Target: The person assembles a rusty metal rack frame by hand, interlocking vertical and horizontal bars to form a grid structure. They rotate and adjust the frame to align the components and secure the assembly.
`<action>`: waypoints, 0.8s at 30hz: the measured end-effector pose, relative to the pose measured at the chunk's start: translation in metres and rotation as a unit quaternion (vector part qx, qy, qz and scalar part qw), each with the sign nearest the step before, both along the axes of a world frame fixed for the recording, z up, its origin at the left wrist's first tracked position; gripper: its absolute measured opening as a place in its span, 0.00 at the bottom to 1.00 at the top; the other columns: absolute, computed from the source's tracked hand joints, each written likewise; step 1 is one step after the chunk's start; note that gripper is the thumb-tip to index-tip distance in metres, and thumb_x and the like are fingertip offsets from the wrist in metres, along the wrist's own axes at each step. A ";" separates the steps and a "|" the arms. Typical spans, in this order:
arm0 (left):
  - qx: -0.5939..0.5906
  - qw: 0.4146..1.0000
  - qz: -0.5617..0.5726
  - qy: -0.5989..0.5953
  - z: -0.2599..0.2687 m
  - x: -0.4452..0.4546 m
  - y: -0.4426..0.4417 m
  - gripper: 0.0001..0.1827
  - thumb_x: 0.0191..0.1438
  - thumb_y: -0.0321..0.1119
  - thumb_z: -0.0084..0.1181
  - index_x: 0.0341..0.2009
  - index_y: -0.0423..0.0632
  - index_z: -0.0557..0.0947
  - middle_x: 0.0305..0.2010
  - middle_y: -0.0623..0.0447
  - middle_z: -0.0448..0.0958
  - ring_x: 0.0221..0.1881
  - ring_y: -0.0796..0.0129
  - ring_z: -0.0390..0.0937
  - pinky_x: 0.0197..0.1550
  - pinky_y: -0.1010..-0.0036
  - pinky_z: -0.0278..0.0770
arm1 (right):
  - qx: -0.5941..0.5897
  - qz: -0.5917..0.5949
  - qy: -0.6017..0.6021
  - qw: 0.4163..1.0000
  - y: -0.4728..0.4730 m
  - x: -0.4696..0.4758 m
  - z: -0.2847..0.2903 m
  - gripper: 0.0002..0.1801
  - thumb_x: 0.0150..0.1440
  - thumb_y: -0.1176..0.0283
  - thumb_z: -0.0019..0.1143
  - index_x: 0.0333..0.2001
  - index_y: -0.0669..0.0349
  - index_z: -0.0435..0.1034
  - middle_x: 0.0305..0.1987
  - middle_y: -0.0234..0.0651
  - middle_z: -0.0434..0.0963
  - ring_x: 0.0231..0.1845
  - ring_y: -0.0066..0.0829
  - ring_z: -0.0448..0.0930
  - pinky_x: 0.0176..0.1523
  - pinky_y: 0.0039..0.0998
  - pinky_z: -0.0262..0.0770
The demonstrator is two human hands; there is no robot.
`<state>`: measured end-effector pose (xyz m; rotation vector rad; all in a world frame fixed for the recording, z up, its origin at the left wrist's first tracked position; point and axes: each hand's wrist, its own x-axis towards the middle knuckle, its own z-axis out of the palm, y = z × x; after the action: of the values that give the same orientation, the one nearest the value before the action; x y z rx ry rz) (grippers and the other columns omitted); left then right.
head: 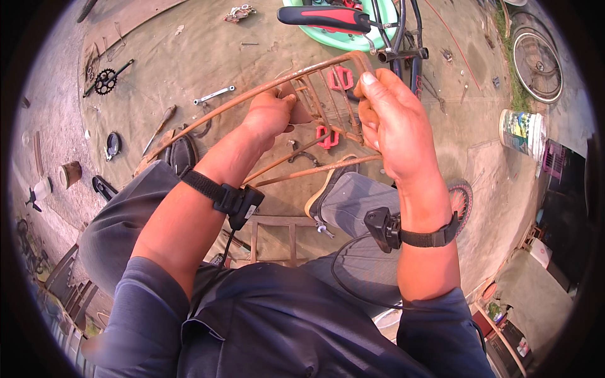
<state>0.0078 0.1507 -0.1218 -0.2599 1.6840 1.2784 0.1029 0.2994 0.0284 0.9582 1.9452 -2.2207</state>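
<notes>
A rusty metal bicycle rear rack point(264, 87) is raised over my legs, tilted, with its long rods reaching down to the left. My right hand point(394, 118) grips the rack's bent end at the upper right. At the rack's middle, my left hand point(272, 111) pinches a thin brownish sheet point(298, 109), perhaps sandpaper, beside the slats. Beyond the rack lie two red bicycle pedals, one point(341, 78) behind the slats and the other point(327, 137) below them. My fingers partly hide the rack's end and the sheet.
On the ground cloth lie a wrench point(214, 95), a screwdriver point(159, 130) and a crankset point(106, 81). Ahead stand a green basin point(326, 40) and a bicycle frame point(401, 54) with a black and red saddle point(324, 19). A bucket point(522, 134) and wheels point(538, 67) are at the right.
</notes>
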 end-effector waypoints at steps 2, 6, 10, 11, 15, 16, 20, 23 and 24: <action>0.000 1.000 0.015 -0.002 -0.002 0.001 0.001 0.20 0.69 0.39 0.51 0.59 0.39 0.75 0.49 0.44 0.82 0.44 0.60 0.82 0.39 0.67 0.83 | 0.002 0.001 0.001 1.000 0.000 0.000 0.000 0.14 0.72 0.58 0.47 0.38 0.56 0.68 0.21 0.18 0.56 0.18 0.09 0.51 0.21 0.18 0.46; 0.000 1.000 0.013 -0.004 -0.006 0.000 0.000 0.19 0.68 0.36 0.51 0.57 0.38 0.75 0.48 0.44 0.81 0.42 0.61 0.82 0.38 0.67 0.83 | 0.002 -0.004 0.001 1.000 0.001 -0.002 0.000 0.15 0.72 0.58 0.47 0.38 0.57 0.68 0.21 0.18 0.56 0.18 0.09 0.51 0.21 0.18 0.46; 0.025 0.999 -0.014 0.026 -0.009 -0.004 0.000 0.18 0.66 0.36 0.53 0.54 0.37 0.75 0.48 0.45 0.81 0.43 0.62 0.82 0.40 0.68 0.82 | 0.006 0.000 -0.004 1.000 0.000 -0.003 0.003 0.15 0.72 0.58 0.47 0.38 0.58 0.68 0.21 0.18 0.56 0.19 0.09 0.51 0.21 0.18 0.46; 0.026 0.999 -0.012 0.036 -0.010 -0.005 0.000 0.18 0.65 0.36 0.54 0.54 0.37 0.75 0.47 0.45 0.81 0.43 0.62 0.82 0.39 0.68 0.82 | 0.002 0.005 -0.004 1.000 0.000 -0.003 0.005 0.15 0.72 0.58 0.47 0.38 0.58 0.68 0.21 0.18 0.56 0.19 0.09 0.51 0.21 0.18 0.46; -0.034 0.980 -0.029 0.194 -0.005 0.001 0.003 0.18 0.63 0.36 0.56 0.53 0.38 0.74 0.43 0.43 0.82 0.41 0.61 0.83 0.41 0.67 0.80 | 0.009 0.011 -0.024 1.000 0.000 -0.003 0.007 0.16 0.72 0.59 0.46 0.38 0.61 0.68 0.20 0.19 0.59 0.20 0.12 0.57 0.24 0.21 0.56; -0.057 0.960 -0.037 0.272 -0.001 0.003 0.003 0.18 0.64 0.36 0.55 0.53 0.40 0.73 0.42 0.42 0.83 0.40 0.59 0.83 0.44 0.66 0.79 | 0.015 0.012 -0.020 1.000 -0.001 -0.004 0.007 0.16 0.72 0.59 0.46 0.37 0.59 0.68 0.21 0.19 0.58 0.20 0.10 0.54 0.22 0.19 0.51; -0.065 0.944 -0.065 0.316 0.015 0.005 0.003 0.17 0.68 0.39 0.49 0.55 0.43 0.71 0.34 0.44 0.85 0.40 0.56 0.84 0.50 0.64 0.77 | 0.016 0.017 -0.006 1.000 -0.002 -0.004 0.004 0.16 0.72 0.58 0.46 0.37 0.58 0.67 0.21 0.18 0.56 0.19 0.09 0.52 0.21 0.18 0.46; -0.060 0.957 -0.083 0.272 0.019 -0.004 0.011 0.18 0.71 0.41 0.41 0.58 0.44 0.70 0.30 0.47 0.85 0.39 0.58 0.84 0.47 0.65 0.77 | 0.032 0.023 -0.011 0.999 -0.002 -0.004 0.003 0.16 0.72 0.58 0.46 0.37 0.58 0.67 0.21 0.18 0.57 0.19 0.09 0.52 0.21 0.18 0.47; -0.070 0.961 -0.076 0.257 0.018 -0.008 0.015 0.19 0.71 0.41 0.40 0.59 0.44 0.70 0.31 0.47 0.85 0.39 0.59 0.84 0.47 0.65 0.77 | 0.038 0.024 -0.013 0.999 -0.003 -0.003 0.003 0.16 0.72 0.58 0.46 0.37 0.58 0.67 0.21 0.18 0.57 0.19 0.10 0.53 0.21 0.18 0.47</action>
<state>0.0000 0.1661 -0.1036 0.1326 2.1912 1.1743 0.0996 0.2968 0.0312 0.9329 2.0323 -2.1120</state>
